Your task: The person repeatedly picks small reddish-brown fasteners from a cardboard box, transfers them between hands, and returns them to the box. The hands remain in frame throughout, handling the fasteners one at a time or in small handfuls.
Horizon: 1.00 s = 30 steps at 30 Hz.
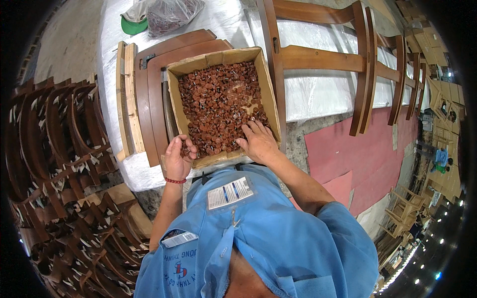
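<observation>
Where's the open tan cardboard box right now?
Head view, upper centre: the open tan cardboard box is just left of the brown slatted wooden frame, with left hand and right hand at its near side.

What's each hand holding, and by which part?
The left hand seems to cup a few brown round-headed studs; which part it grips can't be made out. The right hand rests, fingers spread, over studs in the box, with no visible hold.

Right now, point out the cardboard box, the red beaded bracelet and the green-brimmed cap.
Cardboard box [268, 89]: head view, on its right wall.
Red beaded bracelet [176, 181]: head view, on its beads, mid-band.
Green-brimmed cap [133, 27]: head view, on its green brim.
</observation>
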Available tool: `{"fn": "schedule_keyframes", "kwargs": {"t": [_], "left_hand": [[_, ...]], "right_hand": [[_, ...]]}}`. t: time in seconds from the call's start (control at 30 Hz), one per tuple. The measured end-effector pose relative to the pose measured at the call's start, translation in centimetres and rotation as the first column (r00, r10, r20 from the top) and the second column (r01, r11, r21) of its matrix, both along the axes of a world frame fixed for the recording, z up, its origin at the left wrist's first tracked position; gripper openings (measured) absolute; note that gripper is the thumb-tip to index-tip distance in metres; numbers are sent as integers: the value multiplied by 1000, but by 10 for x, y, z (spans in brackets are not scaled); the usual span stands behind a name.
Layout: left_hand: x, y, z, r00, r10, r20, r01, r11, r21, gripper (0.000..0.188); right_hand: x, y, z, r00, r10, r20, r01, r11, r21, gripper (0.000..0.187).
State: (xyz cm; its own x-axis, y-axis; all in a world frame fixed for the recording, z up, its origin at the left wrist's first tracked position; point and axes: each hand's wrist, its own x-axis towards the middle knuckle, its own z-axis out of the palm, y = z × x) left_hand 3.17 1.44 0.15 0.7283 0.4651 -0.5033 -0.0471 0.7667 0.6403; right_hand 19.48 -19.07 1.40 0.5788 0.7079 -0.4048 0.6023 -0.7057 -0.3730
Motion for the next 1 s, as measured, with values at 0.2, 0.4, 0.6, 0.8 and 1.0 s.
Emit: {"fn": "schedule_keyframes", "kwargs": {"t": [0.2, 0.4, 0.6, 0.8, 1.0], "left_hand": [[1, -1, 1, 1000, 2, -18, -1, 1000, 22, 24], [2, -2, 6, 999, 6, -46, -5, 1000, 17, 23], [3, -1, 9, 998, 5, -60, -4, 1000, 16, 24], [4, -2, 9, 997, 5, -74, -3, 1000, 28, 25], [4, -3, 10, 998, 5, -64, -3, 999, 35, 25]], "right_hand": [[3, 3, -1, 1000, -30, -3, 30, 999, -23, 54], [5, 7, -1, 998, -53, 15, 53, 999, -9, 52], [15, 17, -7, 998, -27, 58, 21, 995, 100, 49], [35, 49, -33, 976, -218, -10, 218, 976, 26, 53], [38, 58, -44, 976, -211, 53, 208, 977, 55, 57]]}}
